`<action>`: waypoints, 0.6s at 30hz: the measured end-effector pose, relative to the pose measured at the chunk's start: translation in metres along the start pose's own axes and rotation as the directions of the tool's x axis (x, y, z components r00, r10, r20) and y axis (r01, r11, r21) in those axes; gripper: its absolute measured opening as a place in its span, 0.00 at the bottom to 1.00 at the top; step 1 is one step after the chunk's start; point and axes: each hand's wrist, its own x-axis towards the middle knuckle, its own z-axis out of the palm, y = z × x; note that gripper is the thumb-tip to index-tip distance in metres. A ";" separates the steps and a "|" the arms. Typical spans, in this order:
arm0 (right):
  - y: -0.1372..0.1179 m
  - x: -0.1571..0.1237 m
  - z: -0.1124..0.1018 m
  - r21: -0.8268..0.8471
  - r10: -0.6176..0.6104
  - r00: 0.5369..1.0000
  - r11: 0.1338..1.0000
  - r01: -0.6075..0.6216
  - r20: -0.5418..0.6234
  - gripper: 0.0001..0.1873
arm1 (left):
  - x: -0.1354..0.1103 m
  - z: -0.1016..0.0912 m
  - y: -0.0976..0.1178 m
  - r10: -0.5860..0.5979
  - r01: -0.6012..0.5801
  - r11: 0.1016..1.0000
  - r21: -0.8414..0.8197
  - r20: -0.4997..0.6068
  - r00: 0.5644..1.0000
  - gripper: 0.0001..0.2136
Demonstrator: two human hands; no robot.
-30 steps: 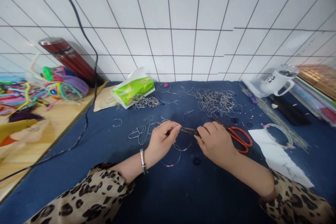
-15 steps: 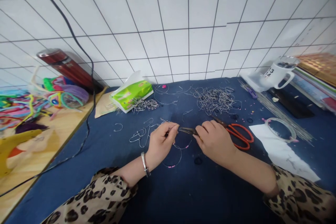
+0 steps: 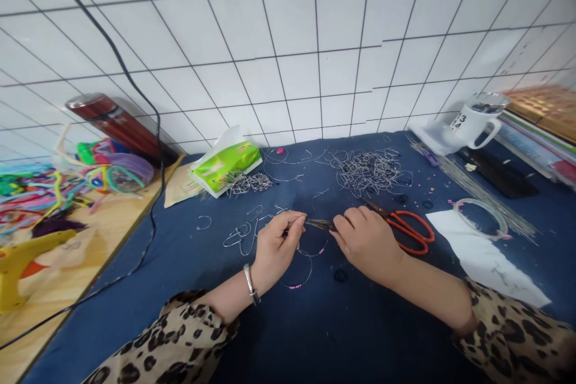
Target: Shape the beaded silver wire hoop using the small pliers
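My left hand (image 3: 279,242) is closed, thumb against forefinger, pinching the end of a thin wire loop (image 3: 311,270) that carries a few pink beads (image 3: 295,286). The loop hangs below the fingers, close over the blue cloth. Wrapped in my right hand (image 3: 366,243) are needle-nose pliers (image 3: 320,224), their dark tips pointing left to the fingertips of my left hand. Whether the jaws grip the wire is too small to tell. Just behind the right hand lie scissors (image 3: 411,231) with orange handles. Left of my left hand are bent wire pieces (image 3: 239,236).
A tangled wire pile (image 3: 369,171) lies at the back, beside a green tissue pack (image 3: 227,165). At right are white paper (image 3: 483,264), a clear coil (image 3: 480,219), straight wires (image 3: 490,192) and a white mug (image 3: 479,123). A black cable (image 3: 152,216) crosses the left side, near a yellow glue gun (image 3: 31,261).
The camera view has tilted slightly. Both hands stay almost in place, with the pliers' tips still at the left fingertips.
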 end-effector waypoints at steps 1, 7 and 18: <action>0.000 0.000 0.000 0.000 0.000 1.000 1.000 0.000 0.001 0.13 | 0.000 0.000 0.000 0.004 -0.004 1.000 -0.001 0.000 1.000 0.08; -0.001 -0.001 -0.001 -0.010 -0.001 1.000 1.000 0.001 -0.002 0.13 | -0.002 0.000 0.001 0.036 -0.036 0.999 -0.002 -0.017 0.999 0.08; -0.001 -0.001 -0.003 -0.005 0.019 1.000 1.000 -0.019 0.022 0.13 | -0.004 -0.001 -0.001 0.074 -0.073 0.994 0.085 -0.008 0.997 0.08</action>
